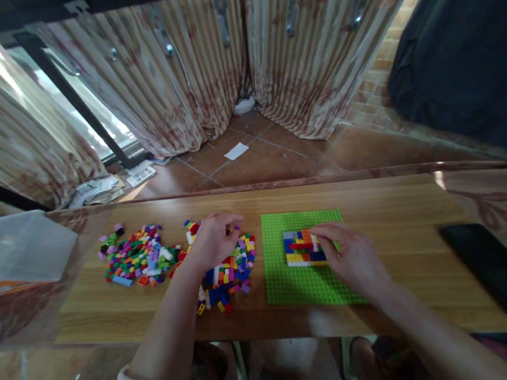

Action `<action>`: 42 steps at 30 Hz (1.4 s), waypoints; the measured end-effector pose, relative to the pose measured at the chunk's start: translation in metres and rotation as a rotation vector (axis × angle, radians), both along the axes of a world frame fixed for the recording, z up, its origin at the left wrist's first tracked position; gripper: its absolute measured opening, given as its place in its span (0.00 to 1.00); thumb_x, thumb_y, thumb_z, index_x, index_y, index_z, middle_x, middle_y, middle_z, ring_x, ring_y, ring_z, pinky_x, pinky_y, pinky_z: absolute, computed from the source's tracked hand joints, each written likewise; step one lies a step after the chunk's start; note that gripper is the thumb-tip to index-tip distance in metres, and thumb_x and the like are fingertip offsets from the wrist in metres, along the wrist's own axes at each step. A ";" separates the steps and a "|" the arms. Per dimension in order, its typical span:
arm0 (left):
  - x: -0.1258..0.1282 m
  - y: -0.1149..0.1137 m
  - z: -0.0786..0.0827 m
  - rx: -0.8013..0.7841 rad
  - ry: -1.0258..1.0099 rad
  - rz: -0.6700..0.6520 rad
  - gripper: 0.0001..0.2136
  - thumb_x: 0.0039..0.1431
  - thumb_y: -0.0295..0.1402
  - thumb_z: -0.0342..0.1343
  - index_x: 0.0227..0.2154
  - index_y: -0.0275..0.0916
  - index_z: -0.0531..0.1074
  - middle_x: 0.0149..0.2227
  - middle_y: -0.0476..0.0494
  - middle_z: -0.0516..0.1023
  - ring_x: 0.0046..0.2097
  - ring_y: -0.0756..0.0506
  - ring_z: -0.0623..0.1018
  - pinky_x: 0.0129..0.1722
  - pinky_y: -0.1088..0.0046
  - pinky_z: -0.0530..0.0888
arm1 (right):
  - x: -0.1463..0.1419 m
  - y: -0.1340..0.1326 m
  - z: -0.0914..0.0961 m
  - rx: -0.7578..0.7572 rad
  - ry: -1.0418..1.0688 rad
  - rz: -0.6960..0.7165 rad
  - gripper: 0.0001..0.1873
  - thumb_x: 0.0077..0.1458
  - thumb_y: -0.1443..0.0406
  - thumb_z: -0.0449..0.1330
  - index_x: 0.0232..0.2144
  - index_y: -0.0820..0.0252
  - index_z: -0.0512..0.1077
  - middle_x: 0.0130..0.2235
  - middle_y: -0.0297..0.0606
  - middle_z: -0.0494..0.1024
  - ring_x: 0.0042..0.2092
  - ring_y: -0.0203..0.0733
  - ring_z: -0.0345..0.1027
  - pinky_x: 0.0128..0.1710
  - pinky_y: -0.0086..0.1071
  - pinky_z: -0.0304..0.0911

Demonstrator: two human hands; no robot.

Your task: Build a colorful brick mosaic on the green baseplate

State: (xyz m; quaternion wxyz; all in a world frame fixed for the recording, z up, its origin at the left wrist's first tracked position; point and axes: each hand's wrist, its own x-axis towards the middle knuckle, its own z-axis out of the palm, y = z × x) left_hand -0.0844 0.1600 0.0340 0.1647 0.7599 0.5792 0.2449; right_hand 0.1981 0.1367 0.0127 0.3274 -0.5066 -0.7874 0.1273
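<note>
Over the right part of the loose toy bricks point(231, 273) is my left hand point(213, 241). Its fingers are curled in towards the thumb, and whatever lies between the tips is too small to make out. A green studded baseplate point(281, 282) lies to its right. On that plate is a low block of bricks point(297, 259) in blue, red, yellow, orange and white. My right hand point(349, 255) reaches over the plate's right side, thumb and forefinger pinched on a toy brick at the block's upper right. The fingers partly hide this brick.
Another heap of mixed bricks point(135, 255) spreads over the left of the wooden table point(399, 217). A translucent plastic bag or box point(11, 250) stands at the far left. At the right end lies a black flat device point(505, 271). Striped curtains point(195, 76) hang beyond the table.
</note>
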 end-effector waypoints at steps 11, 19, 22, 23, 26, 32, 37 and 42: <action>0.012 -0.003 -0.003 -0.001 0.223 -0.080 0.08 0.52 0.29 0.54 0.31 0.43 0.78 0.32 0.46 0.80 0.39 0.43 0.75 0.45 0.66 0.70 | -0.003 0.000 -0.002 -0.028 -0.004 0.017 0.12 0.59 0.67 0.51 0.37 0.58 0.76 0.40 0.40 0.80 0.40 0.43 0.73 0.42 0.37 0.68; 0.005 -0.001 0.001 -0.032 0.202 -0.139 0.11 0.52 0.37 0.58 0.37 0.40 0.77 0.34 0.44 0.80 0.38 0.44 0.76 0.43 0.68 0.70 | -0.002 0.001 -0.001 -0.036 -0.005 0.025 0.12 0.59 0.67 0.51 0.37 0.59 0.76 0.39 0.41 0.80 0.40 0.43 0.74 0.42 0.37 0.68; -0.005 -0.003 0.008 -0.054 0.178 -0.187 0.11 0.52 0.32 0.58 0.39 0.40 0.76 0.38 0.44 0.79 0.41 0.45 0.76 0.44 0.69 0.69 | -0.002 0.001 -0.001 -0.050 -0.014 0.018 0.13 0.59 0.66 0.51 0.37 0.58 0.76 0.39 0.40 0.80 0.40 0.43 0.73 0.41 0.37 0.68; -0.008 -0.004 0.010 -0.063 0.176 -0.214 0.10 0.51 0.30 0.57 0.38 0.40 0.76 0.38 0.45 0.79 0.41 0.45 0.76 0.45 0.70 0.69 | -0.002 0.001 -0.001 -0.056 -0.017 0.017 0.13 0.59 0.66 0.51 0.37 0.58 0.76 0.39 0.40 0.80 0.40 0.43 0.73 0.42 0.37 0.68; -0.008 -0.006 0.014 -0.094 0.203 -0.291 0.09 0.49 0.26 0.56 0.35 0.39 0.76 0.36 0.46 0.79 0.41 0.46 0.75 0.46 0.70 0.68 | -0.003 0.000 -0.001 -0.068 -0.018 0.013 0.13 0.59 0.67 0.51 0.36 0.58 0.76 0.39 0.40 0.80 0.40 0.43 0.73 0.42 0.37 0.67; 0.003 -0.004 0.010 -0.102 0.257 -0.282 0.06 0.48 0.24 0.55 0.27 0.38 0.75 0.34 0.45 0.78 0.40 0.45 0.74 0.46 0.68 0.68 | -0.003 0.000 -0.001 -0.060 -0.016 0.023 0.13 0.59 0.67 0.51 0.37 0.58 0.76 0.39 0.40 0.79 0.40 0.43 0.73 0.43 0.37 0.67; -0.003 -0.004 0.011 -0.089 0.135 -0.304 0.06 0.52 0.25 0.54 0.30 0.38 0.75 0.34 0.45 0.78 0.40 0.46 0.74 0.47 0.68 0.68 | -0.004 0.000 -0.002 -0.063 0.011 0.021 0.13 0.59 0.67 0.51 0.37 0.58 0.76 0.39 0.40 0.80 0.40 0.43 0.73 0.43 0.37 0.67; 0.000 -0.008 0.021 -0.179 -0.187 -0.364 0.08 0.59 0.28 0.51 0.39 0.37 0.74 0.39 0.45 0.78 0.40 0.48 0.76 0.42 0.74 0.71 | -0.004 0.002 -0.001 -0.071 0.014 0.015 0.12 0.59 0.67 0.51 0.36 0.58 0.76 0.39 0.39 0.80 0.41 0.42 0.72 0.43 0.36 0.67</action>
